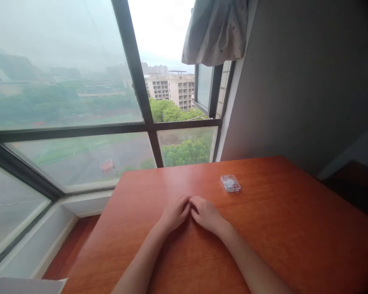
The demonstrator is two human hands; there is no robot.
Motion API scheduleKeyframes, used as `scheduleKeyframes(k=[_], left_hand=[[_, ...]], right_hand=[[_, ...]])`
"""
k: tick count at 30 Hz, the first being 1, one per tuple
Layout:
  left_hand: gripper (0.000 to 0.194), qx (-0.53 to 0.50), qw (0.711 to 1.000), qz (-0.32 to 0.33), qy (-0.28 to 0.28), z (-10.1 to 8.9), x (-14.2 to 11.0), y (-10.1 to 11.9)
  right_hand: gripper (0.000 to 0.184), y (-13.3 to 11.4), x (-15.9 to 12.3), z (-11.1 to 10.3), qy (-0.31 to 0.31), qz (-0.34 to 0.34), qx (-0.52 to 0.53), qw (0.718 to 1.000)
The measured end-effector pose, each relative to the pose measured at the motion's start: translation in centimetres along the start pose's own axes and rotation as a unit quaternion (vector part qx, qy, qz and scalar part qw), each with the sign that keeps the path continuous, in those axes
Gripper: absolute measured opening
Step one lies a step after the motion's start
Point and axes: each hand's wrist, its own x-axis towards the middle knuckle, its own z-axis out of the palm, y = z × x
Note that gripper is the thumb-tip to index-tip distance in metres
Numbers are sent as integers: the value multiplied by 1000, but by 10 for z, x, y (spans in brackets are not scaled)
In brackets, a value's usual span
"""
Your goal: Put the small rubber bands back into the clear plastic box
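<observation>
My left hand (pixel 175 213) and my right hand (pixel 206 213) rest on the brown wooden table (pixel 279 228). Their fingertips meet in the middle, and the fingers bend gently downward. Each thumb stands a little apart from its fingers, so both hands look loosely open. Nothing shows in either one, though the undersides of the fingers are hidden. A small clear plastic box (pixel 230 183) lies beyond my right hand, to its right and apart from it. Whitish and silvery small pieces show through its lid, too small to name.
Windows with a dark frame (pixel 150 126) stand behind and left of the table. One pane on the right is swung outward, below a gathered curtain (pixel 216 34). A grey wall (pixel 288 81) rises behind the table's right side. Reddish floor (pixel 70 245) shows at the left.
</observation>
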Motion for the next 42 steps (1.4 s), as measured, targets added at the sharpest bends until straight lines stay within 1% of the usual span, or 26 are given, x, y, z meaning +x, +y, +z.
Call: scheduleKeyframes(k=[13,21,42], left_hand=[[17,-6,1000,4,4,0,1,0],[16,-4,1000,2,5,-1,1,1],[17,-6,1000,4,4,-2,1,3]], right_hand=[[19,0,0,0,-8,4,-6,1000],[22,0,0,-1,-10,2,-5,1000],[23,-1,0,-1,-6,2,3,1000]])
